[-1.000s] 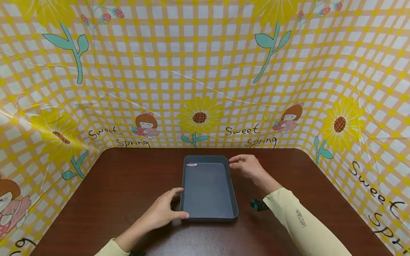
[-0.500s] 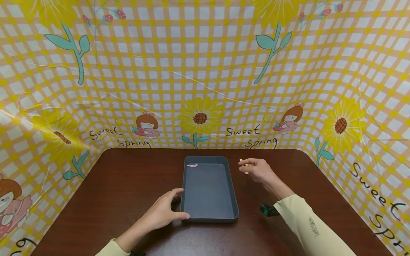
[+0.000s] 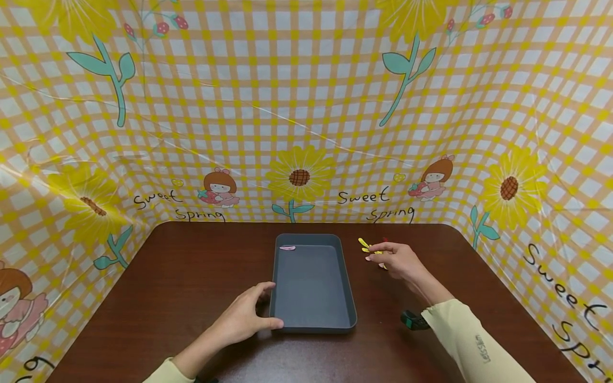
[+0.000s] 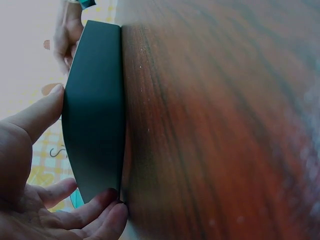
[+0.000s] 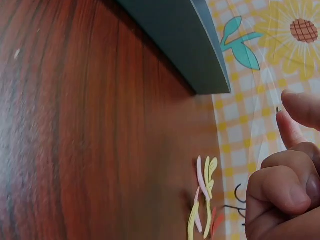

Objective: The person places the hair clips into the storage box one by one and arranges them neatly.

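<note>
A dark grey rectangular tray (image 3: 313,290) lies on the table, with one slim pink piece (image 3: 287,248) inside near its far left corner. My left hand (image 3: 244,314) holds the tray's near left corner, thumb on the front side and fingers along the left side. To the right of the tray, my right hand (image 3: 399,261) hovers over several slim pieces that look like hair clips, its thumb and index finger apart and nothing visible between them. Among these are yellow ones (image 3: 363,243), pink ones (image 5: 200,172) and a red one (image 5: 216,220), partly hidden by the hand in the head view.
The brown wooden table (image 3: 206,255) is walled on the back and both sides by a checked, flower-printed cloth (image 3: 297,117). A dark band with a green part (image 3: 414,321) sits at my right wrist.
My right hand has moved right, from beside the tray's far right edge to above the slim pieces, uncovering some of them. My left hand and the tray stay put.
</note>
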A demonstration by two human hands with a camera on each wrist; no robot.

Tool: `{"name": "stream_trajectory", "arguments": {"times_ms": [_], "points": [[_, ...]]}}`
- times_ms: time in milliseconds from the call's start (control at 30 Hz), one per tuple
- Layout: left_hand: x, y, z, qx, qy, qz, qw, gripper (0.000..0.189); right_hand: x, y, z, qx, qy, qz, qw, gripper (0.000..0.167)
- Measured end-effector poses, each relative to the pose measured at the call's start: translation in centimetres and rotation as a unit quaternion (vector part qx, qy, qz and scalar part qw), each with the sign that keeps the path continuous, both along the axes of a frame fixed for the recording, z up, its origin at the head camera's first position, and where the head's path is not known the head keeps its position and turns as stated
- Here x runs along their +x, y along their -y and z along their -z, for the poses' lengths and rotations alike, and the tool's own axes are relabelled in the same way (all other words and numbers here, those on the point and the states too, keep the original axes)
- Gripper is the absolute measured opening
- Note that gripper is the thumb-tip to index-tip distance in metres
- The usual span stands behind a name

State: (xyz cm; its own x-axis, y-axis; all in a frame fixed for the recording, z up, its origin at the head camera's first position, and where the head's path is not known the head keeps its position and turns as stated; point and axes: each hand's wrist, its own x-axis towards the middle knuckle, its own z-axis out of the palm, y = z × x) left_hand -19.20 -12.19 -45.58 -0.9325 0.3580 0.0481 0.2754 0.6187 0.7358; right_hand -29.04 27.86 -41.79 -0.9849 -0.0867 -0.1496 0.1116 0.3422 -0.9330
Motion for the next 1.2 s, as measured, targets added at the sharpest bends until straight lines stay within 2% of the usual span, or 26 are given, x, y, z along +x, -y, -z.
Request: {"name": "stream_trajectory", "arguments": {"times_ms": [133,467,933,1200], "points": [[-0.1,0.0,0.1,0.003,0.000,0.001,1.0000,0.087,0.1,-0.8,0.5,0.001,-0.001,0.004,1.0000,0.055],[-0.2,0.0,0.0,0.003,0.002,0.000,1.0000,0.086,0.3,-2.7,1.2,-0.018,0.005,0.018,0.9997,0.051],[-0.2,0.0,0.0,0.000,0.002,-0.002,1.0000,0.086,0.3,-5.1,2.6,-0.026,0.001,0.013,0.9996,0.049],[-0.2,0.1,0.1,-0.004,-0.002,-0.005,1.0000,0.086,0.1,-5.9,3.3,-0.019,0.021,0.027,0.9992,0.046]]}}
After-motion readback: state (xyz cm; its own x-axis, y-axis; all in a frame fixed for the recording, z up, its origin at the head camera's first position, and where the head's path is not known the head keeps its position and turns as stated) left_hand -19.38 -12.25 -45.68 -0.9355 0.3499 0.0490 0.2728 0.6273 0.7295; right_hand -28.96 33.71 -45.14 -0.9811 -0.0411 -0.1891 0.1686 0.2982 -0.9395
